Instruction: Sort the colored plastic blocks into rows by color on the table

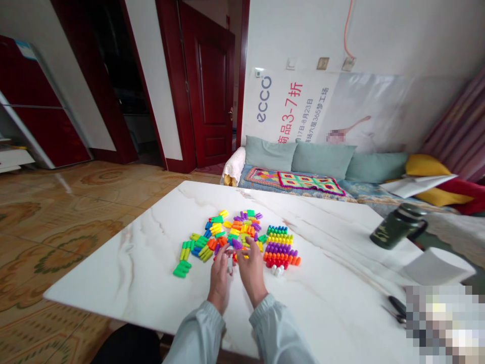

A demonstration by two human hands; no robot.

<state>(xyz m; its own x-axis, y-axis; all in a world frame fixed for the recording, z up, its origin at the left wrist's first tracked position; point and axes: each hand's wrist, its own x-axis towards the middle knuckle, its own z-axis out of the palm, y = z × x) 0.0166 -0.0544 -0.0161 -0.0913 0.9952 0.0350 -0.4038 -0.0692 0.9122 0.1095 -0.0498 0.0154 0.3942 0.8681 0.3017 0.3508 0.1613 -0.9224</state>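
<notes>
Small rounded plastic pieces in many colours lie on a white marble-patterned table [151, 237]. My left hand [219, 278] has its fingers curled around a white capsule-shaped piece [229, 264], partly hidden by the fingers. Beside it, my right hand [253, 270] reaches over the loose pile, thumb and fingers apart, close to a purple piece [236, 244]. To the right of that hand are neat rows of pieces, with purple ones [281, 249] in the middle, red ones [277, 264] nearer me and a few white ones [278, 271] nearest. Green pieces [182, 269] lie at the pile's left.
A dark green lidded mug [397, 226] stands on the table's right, near a white paper roll or sheet [439, 265]. Black-handled scissors [397, 307] lie closer to me. Beyond the table's far edge is a sofa with grey-green cushions [324, 157].
</notes>
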